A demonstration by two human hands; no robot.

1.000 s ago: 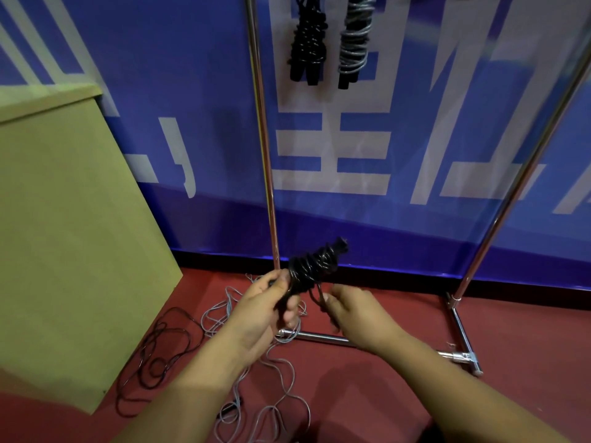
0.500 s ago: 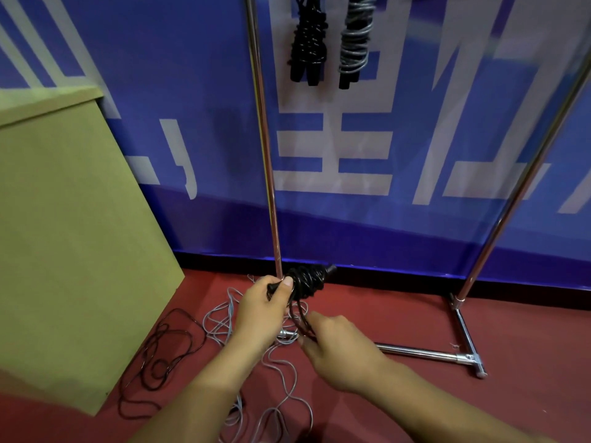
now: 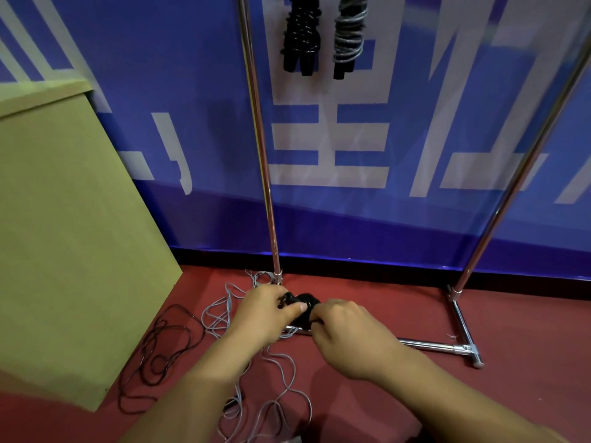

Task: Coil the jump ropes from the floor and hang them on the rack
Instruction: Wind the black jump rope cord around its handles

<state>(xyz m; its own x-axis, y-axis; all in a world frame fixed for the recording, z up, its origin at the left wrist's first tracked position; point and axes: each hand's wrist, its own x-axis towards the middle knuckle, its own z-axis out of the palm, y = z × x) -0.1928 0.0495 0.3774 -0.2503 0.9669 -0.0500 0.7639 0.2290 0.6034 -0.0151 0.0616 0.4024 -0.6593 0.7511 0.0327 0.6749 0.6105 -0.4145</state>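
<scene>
Both hands are low, in front of the rack's left upright, working one black coiled rope held between them just above the floor. Left hand grips the bundle, thumb pressed across its front; right hand has fingers curled in against the bundle's right side, apparently pinching the cord end, though the exact hold is hidden behind the knuckles. Two finished coils, one black and one grey, hang from the top of the rack. Still loose on the floor: a grey rope sprawled under the hands and a black rope beside the tan panel. Handling guess: light, limp cord with a slick sheath, so wraps will likely spring loose unless the tail is locked. Best hold is around the wrapped middle where the handles give stiffness, not the free cord. Bundle looks close to done; hanging comes next.
</scene>
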